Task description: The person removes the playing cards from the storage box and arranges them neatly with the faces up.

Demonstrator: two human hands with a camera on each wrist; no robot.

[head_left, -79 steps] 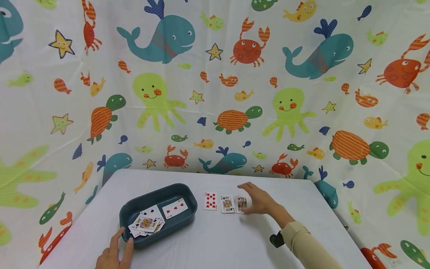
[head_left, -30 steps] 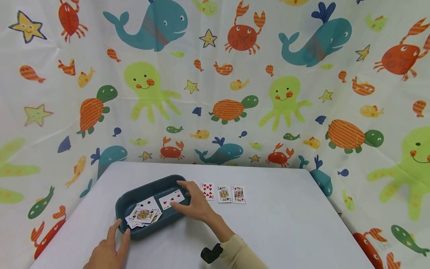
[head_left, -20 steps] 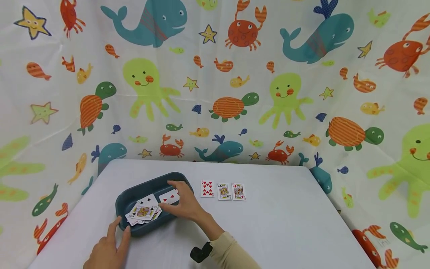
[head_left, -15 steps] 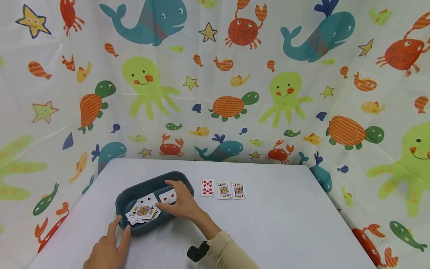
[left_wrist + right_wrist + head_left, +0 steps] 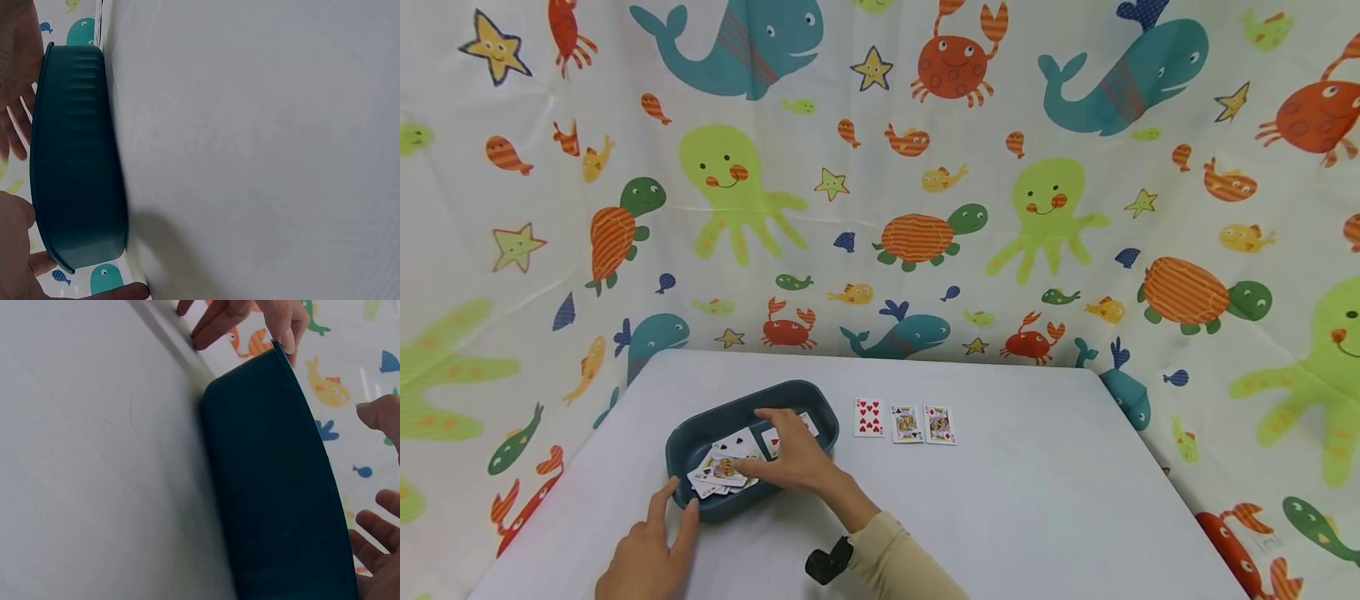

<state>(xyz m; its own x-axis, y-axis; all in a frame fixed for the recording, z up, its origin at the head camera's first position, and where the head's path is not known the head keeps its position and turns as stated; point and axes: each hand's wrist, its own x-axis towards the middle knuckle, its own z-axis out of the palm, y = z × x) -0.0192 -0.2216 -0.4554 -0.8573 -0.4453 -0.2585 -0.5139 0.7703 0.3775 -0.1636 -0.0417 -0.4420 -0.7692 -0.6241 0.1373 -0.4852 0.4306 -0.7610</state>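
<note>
A dark teal oval tray (image 5: pixel 718 422) with tall walls stands on the white table. In it lies a loose pile of playing cards (image 5: pixel 709 482), a face card on top, and beside them a hearts card (image 5: pixel 809 423) partly covered by my right hand. My left hand (image 5: pixel 647 550) holds the tray's near left corner between thumb and fingers. Over the pile, my right hand (image 5: pixel 801 458) hangs with thumb and index finger spread apart, the thumb overlapping the top face card. The left wrist view shows the tray's outer wall (image 5: pixel 75 156) between both hands.
Right of the tray, three cards lie face up in a row: a hearts number card (image 5: pixel 869 417), a black-suit face card (image 5: pixel 907 424) and a diamonds face card (image 5: pixel 940 425). A sea-animal curtain (image 5: pixel 917 167) hangs behind and beside the table (image 5: pixel 1015 500).
My right hand has left the rightmost card of the row, come over to the tray, and shifted left from the hearts card to the pile. My left hand stays at the tray's corner.
</note>
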